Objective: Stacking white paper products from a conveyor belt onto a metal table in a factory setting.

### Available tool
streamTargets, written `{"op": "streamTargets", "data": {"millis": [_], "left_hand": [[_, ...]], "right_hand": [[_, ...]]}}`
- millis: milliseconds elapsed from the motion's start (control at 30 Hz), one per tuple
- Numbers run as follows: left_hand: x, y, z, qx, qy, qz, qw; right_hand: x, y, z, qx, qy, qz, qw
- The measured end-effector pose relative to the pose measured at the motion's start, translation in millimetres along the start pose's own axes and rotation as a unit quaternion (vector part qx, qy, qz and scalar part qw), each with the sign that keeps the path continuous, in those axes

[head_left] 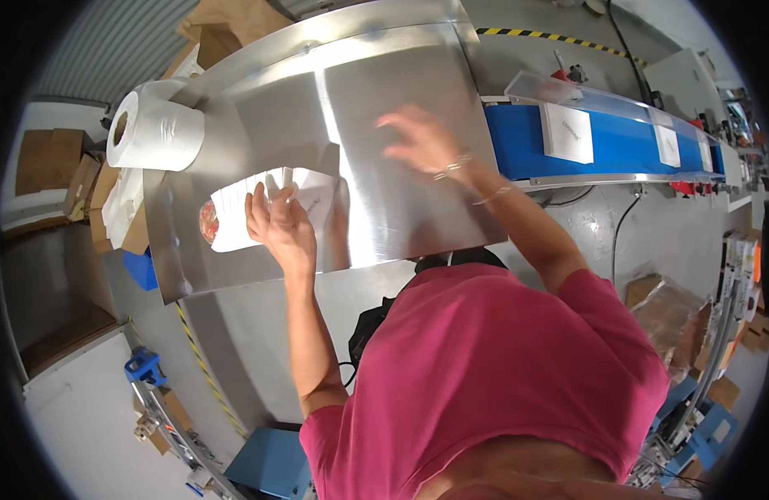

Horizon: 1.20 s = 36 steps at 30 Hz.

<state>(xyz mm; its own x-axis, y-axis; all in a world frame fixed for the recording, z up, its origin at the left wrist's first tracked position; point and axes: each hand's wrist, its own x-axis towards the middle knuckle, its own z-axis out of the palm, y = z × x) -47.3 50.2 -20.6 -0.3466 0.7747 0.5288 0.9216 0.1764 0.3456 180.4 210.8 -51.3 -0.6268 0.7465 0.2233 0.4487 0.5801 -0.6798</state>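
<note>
Flat white paper packets [321, 187] lie fanned out in an overlapping row on the left part of the steel table [409, 75]. My left hand [281, 225] is on this row, its bent fingers gripping the upper edges of some packets. A rounded red patterned piece [208, 222] shows at the row's left end; its kind is not clear. To the right, my right hand [422, 142] hovers over the bare metal, slightly blurred. Its fingers are apart and hold nothing.
A blue conveyor belt [518, 140] with a clear side guard [605, 100] adjoins the table's right edge, with white square packets [568, 133] spaced along it. A large white roll [157, 129] stands at the table's far left corner, near cardboard boxes [84, 179].
</note>
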Motion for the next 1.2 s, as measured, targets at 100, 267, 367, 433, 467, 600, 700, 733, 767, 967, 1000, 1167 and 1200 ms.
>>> {"op": "streamTargets", "data": {"millis": [100, 267, 367, 433, 467, 600, 700, 733, 767, 967, 1000, 1167, 1200], "left_hand": [[1.0, 4.3, -1.7, -0.010, -0.011, 0.009, 1.000], [10.0, 18.2, -2.6, -0.022, -0.046, -0.004, 0.999], [11.4, -6.1, -6.3, -0.025, 0.001, 0.015, 1.000], [10.3, -12.5, -6.9, -0.017, -0.005, 0.002, 1.000], [9.2, -8.3, -8.6, -0.025, -0.019, -0.027, 0.999], [5.4, -7.3, -10.7, -0.023, -0.042, -0.074, 0.996], [-1.3, -24.1, -6.5, -0.048, -0.010, -0.044, 0.998], [-0.6, -20.3, -3.0, -0.093, 0.003, -0.070, 0.993], [1.7, -19.0, -1.7, -0.064, 0.003, -0.047, 0.997], [0.2, -22.7, -1.0, 0.010, 0.011, 0.009, 1.000], [0.5, -22.9, -1.7, 0.009, 0.016, 0.008, 1.000], [0.7, -19.9, -1.6, 0.009, 0.000, 0.017, 1.000], [0.4, -18.5, -2.1, 0.005, -0.003, 0.022, 1.000]], "right_hand": [[34.3, -45.1, 54.7, 0.183, -0.108, -0.091, 0.973], [46.7, -24.4, 95.4, 0.083, -0.032, -0.220, 0.971], [16.6, -40.3, 49.1, 0.269, -0.222, 0.037, 0.936], [-9.8, -4.4, 45.4, 0.273, -0.139, 0.091, 0.948], [-29.8, 12.1, 47.6, 0.233, 0.011, 0.096, 0.968], [-69.4, 69.4, -23.7, 0.076, 0.081, 0.283, 0.953], [-88.8, 110.4, -75.6, 0.011, 0.140, 0.359, 0.923], [-99.4, 133.9, -89.1, -0.066, 0.147, 0.346, 0.924], [-106.9, 151.4, -96.6, -0.140, 0.153, 0.329, 0.921], [-60.7, 108.0, -67.8, -0.278, 0.208, 0.098, 0.933], [-44.5, 95.9, -46.2, -0.211, 0.165, 0.028, 0.963], [28.6, -32.8, 41.7, 0.096, -0.113, -0.051, 0.988], [39.0, -42.3, 59.9, 0.149, -0.132, -0.077, 0.977]]}}
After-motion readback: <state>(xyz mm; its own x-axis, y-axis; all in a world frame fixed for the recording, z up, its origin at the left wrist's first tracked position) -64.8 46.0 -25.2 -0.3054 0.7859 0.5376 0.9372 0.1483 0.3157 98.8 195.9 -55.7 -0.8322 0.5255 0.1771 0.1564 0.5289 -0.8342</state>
